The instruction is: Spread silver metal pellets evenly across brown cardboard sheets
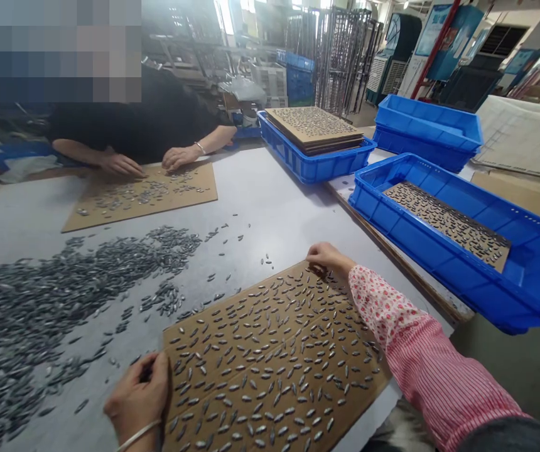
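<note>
A brown cardboard sheet lies in front of me on the grey table, covered with several small grey metal pieces spread in rough rows. My left hand grips the sheet's near left edge, fingers closed on it. My right hand, in a pink patterned sleeve, pinches the sheet's far right corner.
A large loose heap of the same metal pieces lies to the left. Across the table another person rests both hands on a second cardboard sheet. Blue plastic crates with filled sheets stand at the right and back.
</note>
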Available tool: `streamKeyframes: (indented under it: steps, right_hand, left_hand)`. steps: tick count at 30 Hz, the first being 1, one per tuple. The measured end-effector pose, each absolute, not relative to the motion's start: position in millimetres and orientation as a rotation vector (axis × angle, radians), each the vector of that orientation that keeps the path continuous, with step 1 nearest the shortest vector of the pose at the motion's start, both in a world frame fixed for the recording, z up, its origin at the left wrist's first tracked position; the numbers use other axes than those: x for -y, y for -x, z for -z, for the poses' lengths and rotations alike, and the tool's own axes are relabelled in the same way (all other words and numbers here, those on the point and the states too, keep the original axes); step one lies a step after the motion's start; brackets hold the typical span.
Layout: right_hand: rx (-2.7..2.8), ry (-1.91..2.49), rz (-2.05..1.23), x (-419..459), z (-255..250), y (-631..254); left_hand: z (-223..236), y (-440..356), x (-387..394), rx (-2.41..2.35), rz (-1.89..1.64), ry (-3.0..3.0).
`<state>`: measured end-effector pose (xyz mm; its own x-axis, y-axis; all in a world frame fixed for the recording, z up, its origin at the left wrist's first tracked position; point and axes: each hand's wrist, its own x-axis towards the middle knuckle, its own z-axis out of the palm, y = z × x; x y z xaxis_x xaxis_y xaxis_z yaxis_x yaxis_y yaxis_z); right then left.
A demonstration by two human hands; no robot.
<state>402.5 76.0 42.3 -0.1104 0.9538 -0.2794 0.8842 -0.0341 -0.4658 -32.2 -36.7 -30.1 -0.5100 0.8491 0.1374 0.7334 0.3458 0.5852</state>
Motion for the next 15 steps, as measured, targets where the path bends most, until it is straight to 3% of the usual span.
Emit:
streamKeyframes:
  steps: [5,15]
  right_hand:
    - [1.815,2.206,-0.627,-89,-37,-430]
    - [2.061,2.193,-0.546,-107,-25,-413]
  left_hand:
    - [28,33,37,-2.429,-0.861,-1.399]
    - [17,28,37,-2.418,-0.865,-1.352]
